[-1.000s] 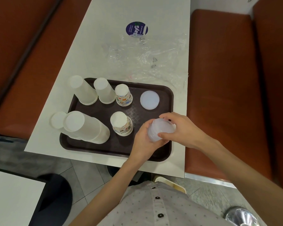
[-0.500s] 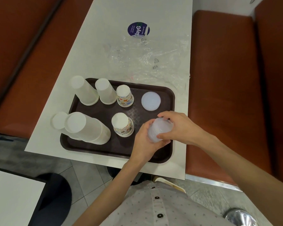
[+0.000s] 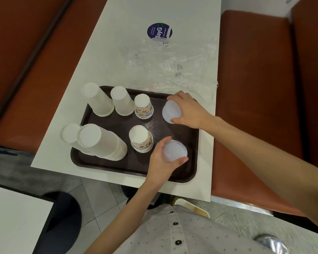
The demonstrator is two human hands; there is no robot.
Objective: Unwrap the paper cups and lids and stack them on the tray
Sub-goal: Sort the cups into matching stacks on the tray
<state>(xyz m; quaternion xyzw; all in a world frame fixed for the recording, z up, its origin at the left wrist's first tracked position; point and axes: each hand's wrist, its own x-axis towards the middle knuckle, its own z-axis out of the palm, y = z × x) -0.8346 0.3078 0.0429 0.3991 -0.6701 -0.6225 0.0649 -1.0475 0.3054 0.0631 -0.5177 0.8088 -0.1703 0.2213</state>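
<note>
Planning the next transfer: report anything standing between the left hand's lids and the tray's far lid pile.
Nothing visible does. Bare tray lies between the lid stack in the left hand and the far pile, which the right hand grips.

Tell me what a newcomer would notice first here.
Two hands work over the dark tray: the left hand grips a lid stack at its near right, the right hand pinches a lid at its far right. Upside-down cups crowd the tray's left; crumpled plastic wrap lies beyond it.
</note>
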